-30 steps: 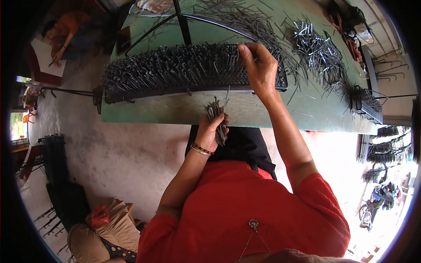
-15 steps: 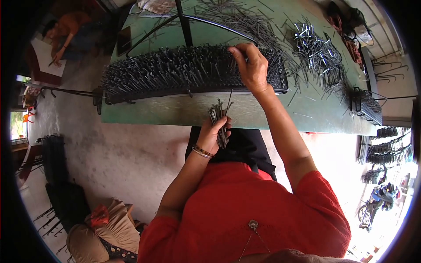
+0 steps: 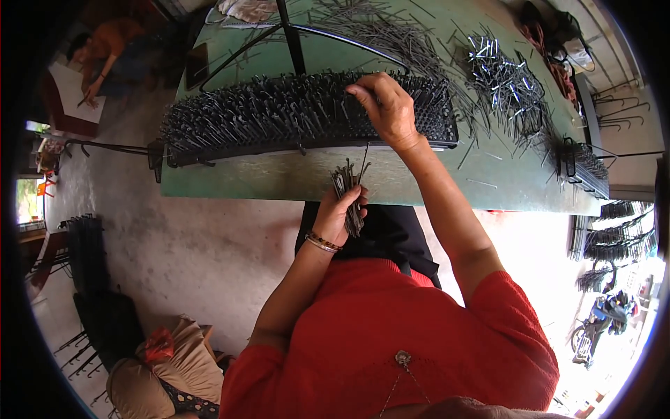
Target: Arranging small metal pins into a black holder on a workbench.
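Note:
A long dark rack [image 3: 251, 151] stands on the green table [image 3: 244, 183], densely filled with upright dark metal pins [image 3: 258, 112], many with bent tops. Over its right part is my right hand [image 3: 392, 117], thumb and forefinger pinched close to the pin tops. Whatever lies between those fingertips is too small to make out. Near the table's front edge, my left hand [image 3: 335, 215] is closed round a bundle of thin metal pins [image 3: 345, 183]. One pin sticks up above the rest of the bundle.
Loose pins [image 3: 391, 35] lie scattered at the back, with a shinier heap [image 3: 506, 80] at the right. A smaller filled rack [image 3: 585, 167] sits at the table's right end. Behind the long rack rises a black metal frame [image 3: 293, 49]. Another person [image 3: 112, 52] is at far left.
My right hand has shifted a little to the left along the rack, its fingers still pinched. The left hand and its bundle stay nearly in place.

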Demonstrator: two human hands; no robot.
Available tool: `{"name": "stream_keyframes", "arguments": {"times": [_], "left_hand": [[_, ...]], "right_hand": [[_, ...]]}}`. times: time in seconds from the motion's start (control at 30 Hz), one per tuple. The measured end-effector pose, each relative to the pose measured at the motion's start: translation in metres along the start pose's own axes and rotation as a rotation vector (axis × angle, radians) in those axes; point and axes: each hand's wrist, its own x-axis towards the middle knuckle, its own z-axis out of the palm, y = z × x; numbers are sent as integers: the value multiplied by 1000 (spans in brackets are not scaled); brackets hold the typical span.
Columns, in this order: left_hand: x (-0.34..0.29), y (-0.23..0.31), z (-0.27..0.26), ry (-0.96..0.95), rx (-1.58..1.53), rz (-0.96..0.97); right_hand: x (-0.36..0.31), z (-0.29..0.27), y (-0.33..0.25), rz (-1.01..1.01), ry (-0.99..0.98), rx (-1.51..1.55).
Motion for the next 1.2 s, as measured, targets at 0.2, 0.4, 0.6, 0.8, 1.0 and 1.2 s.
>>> {"name": "stream_keyframes", "arguments": {"times": [0.2, 0.4, 0.6, 0.8, 1.0, 1.2], "left_hand": [[0, -1, -2, 2, -8, -3], [0, -1, -2, 2, -6, -7], [-1, 0, -2, -1, -12, 1], [-2, 2, 2, 20, -21, 4], [-3, 2, 3, 3, -18, 13], [-2, 2, 1, -21, -9, 9]], "right_hand": [[-1, -2, 3, -55, 13, -100], [-1, -2, 6, -95, 43, -95], [-11, 1, 7, -33, -35, -82], [-10, -4, -2, -36, -19, -170], [-8, -7, -2, -9, -14, -249], [-12, -2, -5, 5, 61, -286]]}}
